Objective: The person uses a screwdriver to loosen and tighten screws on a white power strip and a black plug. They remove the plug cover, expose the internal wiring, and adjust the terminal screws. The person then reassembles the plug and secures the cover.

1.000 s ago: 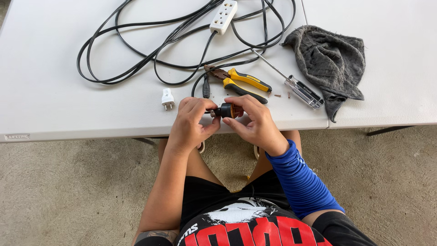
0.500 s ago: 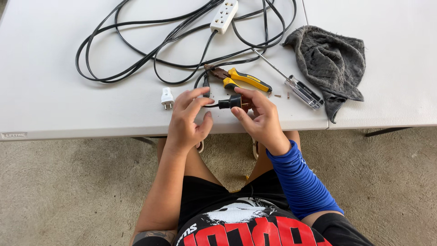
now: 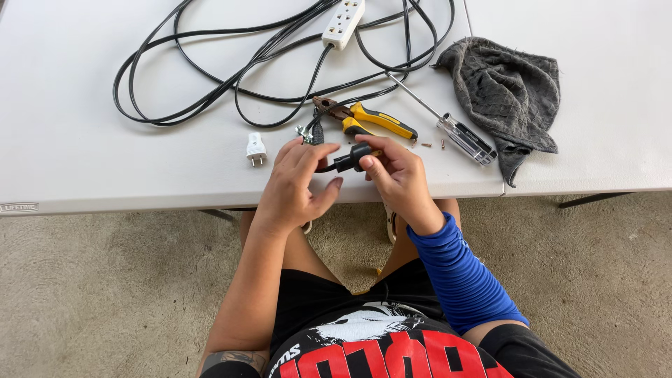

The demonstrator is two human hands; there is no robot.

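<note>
Black plug (image 3: 352, 158) pinched in the right hand (image 3: 395, 178), held just above the near edge of the white folding table (image 3: 84, 154), likely kept close for a clear look. Left hand (image 3: 297, 185) closed on the black cord (image 3: 210, 91) where it meets the plug, steadying it. Within easy reach: yellow-handled pliers (image 3: 371, 120), clear-handled screwdriver (image 3: 455, 133), small white plug (image 3: 256, 148), white power strip (image 3: 343, 23), grey rag (image 3: 507, 91). Beneath: rough beige carpet-like floor (image 3: 105, 280).
</note>
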